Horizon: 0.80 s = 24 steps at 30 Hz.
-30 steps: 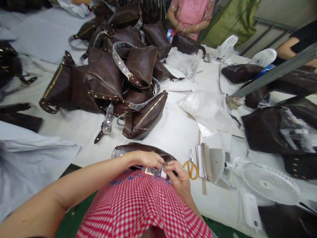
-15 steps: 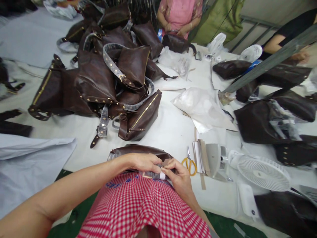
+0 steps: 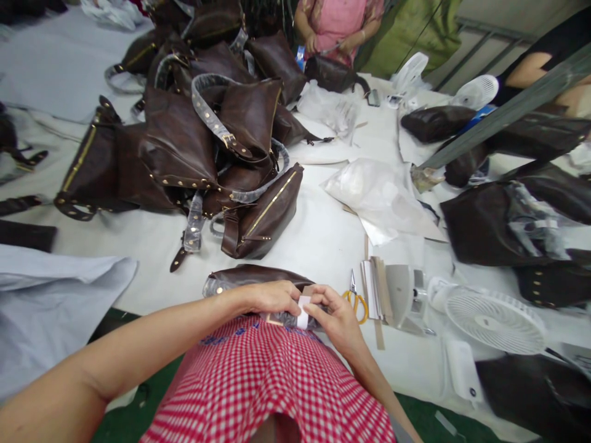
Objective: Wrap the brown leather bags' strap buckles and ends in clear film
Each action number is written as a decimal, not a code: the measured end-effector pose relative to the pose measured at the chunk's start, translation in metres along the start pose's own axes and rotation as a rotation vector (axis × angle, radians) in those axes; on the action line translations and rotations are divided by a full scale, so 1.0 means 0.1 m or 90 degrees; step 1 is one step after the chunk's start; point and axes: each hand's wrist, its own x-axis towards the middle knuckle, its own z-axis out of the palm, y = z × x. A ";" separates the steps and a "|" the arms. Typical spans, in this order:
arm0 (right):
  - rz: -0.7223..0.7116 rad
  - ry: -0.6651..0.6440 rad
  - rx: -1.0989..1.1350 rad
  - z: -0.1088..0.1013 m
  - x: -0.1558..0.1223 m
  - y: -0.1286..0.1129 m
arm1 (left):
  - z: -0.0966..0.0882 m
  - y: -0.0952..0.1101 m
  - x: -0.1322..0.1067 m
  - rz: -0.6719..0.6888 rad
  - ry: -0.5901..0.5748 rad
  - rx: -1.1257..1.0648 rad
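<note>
A dark brown leather bag (image 3: 252, 276) lies at the near edge of the white table (image 3: 323, 240), just above my red checked lap. My left hand (image 3: 272, 297) rests on it with fingers pinched on a plastic-wrapped strap piece with a brass buckle (image 3: 282, 319). My right hand (image 3: 336, 315) meets it from the right, fingers closed on a small white strip (image 3: 303, 312) wound round that wrapped piece.
A heap of brown bags (image 3: 203, 129) fills the table's far left. Yellow-handled scissors (image 3: 356, 299), a stack of card strips (image 3: 375, 289) and a white fan (image 3: 494, 321) lie to my right. Plastic bags (image 3: 378, 191) sit mid-table. A person in pink (image 3: 339, 27) works opposite.
My hands have stayed together on the bag's wrapped piece; the white strip now shows more fully between my fingers. The view has shifted slightly.
</note>
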 end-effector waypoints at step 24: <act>-0.526 -0.234 -0.368 -0.17 -0.04 0.13 | 0.01 -0.40 0.20 0.001 -0.085 -0.276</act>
